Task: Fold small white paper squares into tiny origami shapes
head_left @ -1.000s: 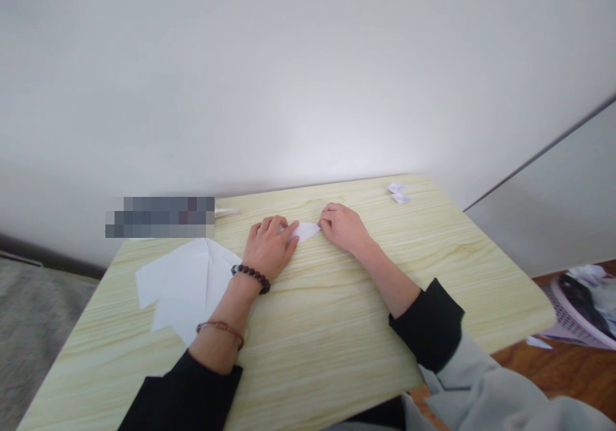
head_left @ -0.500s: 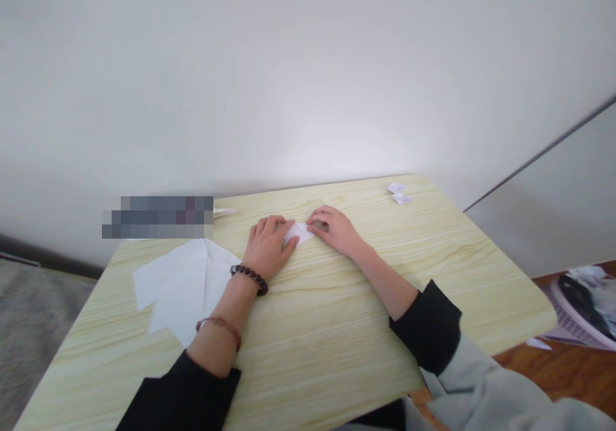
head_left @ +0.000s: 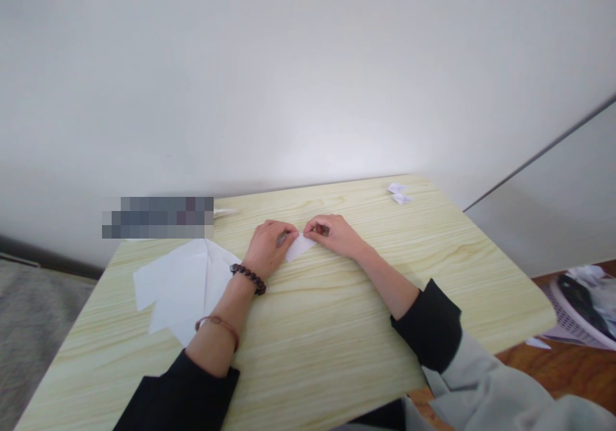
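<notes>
A small white folded paper (head_left: 299, 249) is between my two hands, a little behind the middle of the table. My left hand (head_left: 270, 246) pinches its upper left part between thumb and fingertips. My right hand (head_left: 333, 234) pinches the upper right part the same way, with thumb and index finger pressed together. The fingers cover the paper's top corners. Beside my left wrist, which wears a dark bead bracelet (head_left: 248, 278), lies a stack of white paper sheets (head_left: 180, 290), partly hidden by the forearm.
Two small folded paper pieces (head_left: 399, 194) lie at the back right of the wood-patterned table (head_left: 337, 341). A blurred-out dark object (head_left: 158, 217) stands at the back left. A white wall rises behind. On the floor at right is a pink basket (head_left: 572, 319) with crumpled paper and something black.
Both hands have come slightly nearer to me. My left hand's spread fingers have drawn into a pinch on the paper, and the two hands' fingertips are closer together.
</notes>
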A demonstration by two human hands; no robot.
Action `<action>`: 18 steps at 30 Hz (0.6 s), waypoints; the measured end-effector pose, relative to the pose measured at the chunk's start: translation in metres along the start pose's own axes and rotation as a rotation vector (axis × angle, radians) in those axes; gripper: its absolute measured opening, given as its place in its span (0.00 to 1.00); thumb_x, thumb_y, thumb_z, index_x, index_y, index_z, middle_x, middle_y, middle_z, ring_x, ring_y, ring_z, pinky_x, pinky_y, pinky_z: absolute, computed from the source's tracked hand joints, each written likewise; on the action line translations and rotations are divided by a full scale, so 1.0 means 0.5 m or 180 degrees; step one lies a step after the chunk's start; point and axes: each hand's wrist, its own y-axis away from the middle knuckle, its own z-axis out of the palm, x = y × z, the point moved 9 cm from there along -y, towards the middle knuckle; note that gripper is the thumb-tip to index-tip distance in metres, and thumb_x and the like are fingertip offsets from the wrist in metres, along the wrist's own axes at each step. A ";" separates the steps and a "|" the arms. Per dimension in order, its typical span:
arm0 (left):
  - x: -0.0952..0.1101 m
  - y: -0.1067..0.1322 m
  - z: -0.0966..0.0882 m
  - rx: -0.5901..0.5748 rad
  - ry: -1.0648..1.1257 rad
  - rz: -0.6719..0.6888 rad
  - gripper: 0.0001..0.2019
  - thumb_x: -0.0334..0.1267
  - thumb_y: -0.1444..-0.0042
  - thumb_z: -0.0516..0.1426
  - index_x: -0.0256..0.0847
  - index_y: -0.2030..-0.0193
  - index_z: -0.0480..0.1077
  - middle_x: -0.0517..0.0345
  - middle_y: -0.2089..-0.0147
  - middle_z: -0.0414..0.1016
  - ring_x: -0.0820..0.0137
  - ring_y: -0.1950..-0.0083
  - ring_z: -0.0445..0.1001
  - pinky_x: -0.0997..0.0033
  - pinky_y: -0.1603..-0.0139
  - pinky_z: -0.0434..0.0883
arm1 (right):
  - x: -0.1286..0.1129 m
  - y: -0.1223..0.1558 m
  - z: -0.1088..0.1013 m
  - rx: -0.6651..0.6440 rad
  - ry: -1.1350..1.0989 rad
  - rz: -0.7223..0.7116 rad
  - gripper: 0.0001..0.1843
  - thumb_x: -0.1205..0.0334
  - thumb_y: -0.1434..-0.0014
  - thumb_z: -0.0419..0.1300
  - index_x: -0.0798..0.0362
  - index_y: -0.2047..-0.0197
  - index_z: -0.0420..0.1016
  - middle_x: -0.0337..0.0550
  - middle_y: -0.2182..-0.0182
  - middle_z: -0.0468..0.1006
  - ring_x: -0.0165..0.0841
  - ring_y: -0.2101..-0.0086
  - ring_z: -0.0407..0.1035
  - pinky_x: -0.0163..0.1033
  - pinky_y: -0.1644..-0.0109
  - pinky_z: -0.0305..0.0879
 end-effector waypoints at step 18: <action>0.003 0.002 -0.001 0.0034 0.0411 -0.0205 0.11 0.43 0.46 0.53 0.40 0.67 0.74 0.55 0.66 0.77 0.67 0.62 0.73 0.68 0.60 0.68 | -0.048 0.006 0.002 0.0007 0.0238 -0.0490 0.08 0.63 0.41 0.56 0.55 0.68 0.75 0.38 0.74 0.72 0.26 0.73 0.64 0.31 0.68 0.58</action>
